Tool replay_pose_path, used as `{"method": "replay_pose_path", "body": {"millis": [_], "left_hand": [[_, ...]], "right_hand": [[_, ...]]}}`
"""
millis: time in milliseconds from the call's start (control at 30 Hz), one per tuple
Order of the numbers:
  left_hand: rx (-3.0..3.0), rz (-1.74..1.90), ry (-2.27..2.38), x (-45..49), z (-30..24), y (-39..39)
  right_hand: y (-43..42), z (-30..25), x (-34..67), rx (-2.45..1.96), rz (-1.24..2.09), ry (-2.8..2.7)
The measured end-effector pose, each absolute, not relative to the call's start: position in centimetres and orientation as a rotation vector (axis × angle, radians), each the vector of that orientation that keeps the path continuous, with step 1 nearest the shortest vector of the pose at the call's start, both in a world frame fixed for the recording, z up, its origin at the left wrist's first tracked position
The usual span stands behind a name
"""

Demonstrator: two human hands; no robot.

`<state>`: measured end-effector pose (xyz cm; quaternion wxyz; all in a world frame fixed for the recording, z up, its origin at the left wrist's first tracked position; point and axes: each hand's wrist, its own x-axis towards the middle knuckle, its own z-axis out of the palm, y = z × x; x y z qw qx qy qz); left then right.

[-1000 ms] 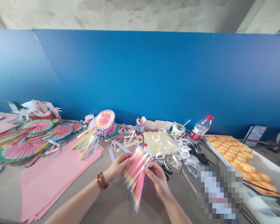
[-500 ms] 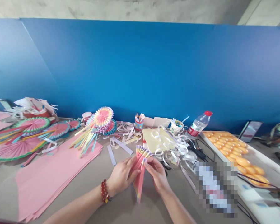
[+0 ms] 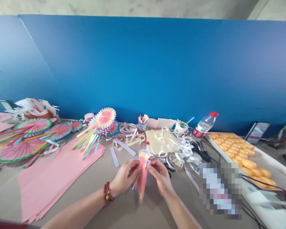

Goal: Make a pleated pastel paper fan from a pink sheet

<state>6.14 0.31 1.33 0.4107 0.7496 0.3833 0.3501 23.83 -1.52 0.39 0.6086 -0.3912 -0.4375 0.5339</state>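
Note:
A pleated pink paper fan [image 3: 143, 171] with a yellow and lilac edge is held upright above the table, partly unfolded at its top. My left hand [image 3: 124, 178], with a beaded bracelet at the wrist, pinches its left side between thumb and fingers. On the other side my right hand [image 3: 160, 175] grips the fan's right edge, thumb in front. The fingers partly cover the middle of the pleats. Lilac paper strips [image 3: 125, 148] lie just beyond my left hand.
Pink paper sheets [image 3: 54, 178] and finished fans [image 3: 35, 127] lie left. Behind are a pen cup [image 3: 142, 125] and a yellow sheet [image 3: 160, 141]. Curled white strips [image 3: 176, 148], a bottle [image 3: 203, 125], cables [image 3: 208, 154] and a tray of orange-yellow ovals [image 3: 283, 178] lie right.
My left hand has shifted its hold on the fan, fingers now drawn back to the left edge in a pinch. The fan's top looks narrower. My right hand stays nearly in place.

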Motion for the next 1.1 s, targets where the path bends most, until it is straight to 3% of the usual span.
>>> {"method": "replay_pose_path", "body": {"millis": [500,800,1100], "left_hand": [[1.931,0.808,0.868,6.2,1.9,-0.2],[1.635,0.839,0.747,6.5,0.7,0.3],[1.932,0.867,0.924,6.4,0.8,0.2]], "right_hand": [[-1.4,0.5,24.1,-0.956,1.261,-0.980],[-1.6,0.4,24.2,-0.917,1.284,-0.963],[-1.9,1.0,24.1,-0.930,1.202,-0.956]]}}
